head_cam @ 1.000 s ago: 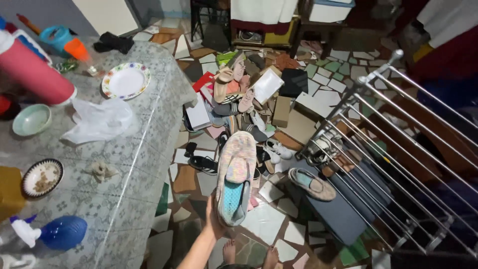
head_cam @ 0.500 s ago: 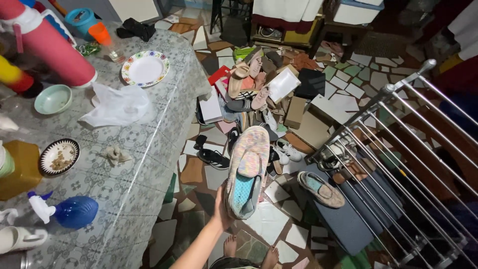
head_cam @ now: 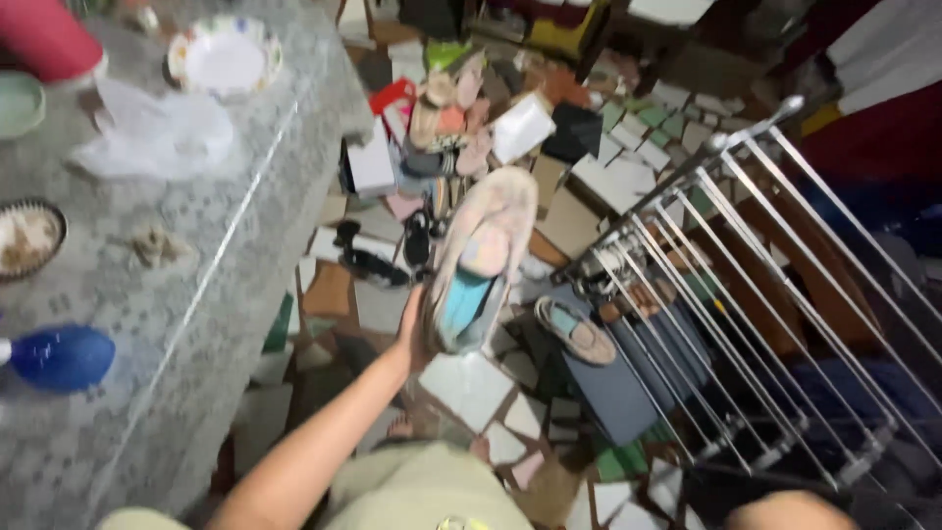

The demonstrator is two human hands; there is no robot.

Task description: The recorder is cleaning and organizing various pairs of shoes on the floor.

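Observation:
My left hand (head_cam: 412, 329) grips the heel end of a pastel knitted slip-on shoe (head_cam: 483, 257) with a turquoise lining. It holds the shoe toe-away above the broken-tile floor. A similar shoe (head_cam: 576, 332) lies on a dark mat (head_cam: 613, 388) just to the right. A blurred skin-coloured shape (head_cam: 785, 510) shows at the bottom right edge; I cannot tell whether it is my right hand. The whole view is motion-blurred.
A patterned table (head_cam: 196, 265) on the left carries a white plate (head_cam: 224, 54), a crumpled plastic bag (head_cam: 157, 132), a crumb dish (head_cam: 25, 236) and a blue spray bottle (head_cam: 59, 358). Shoes and boxes are piled (head_cam: 461, 108) ahead. A metal drying rack (head_cam: 746, 275) slants at right.
The view swung down and left and blurred. My left hand still holds the shoe, now tilted with its toe to the upper right. My torso and the shape at bottom right came into view.

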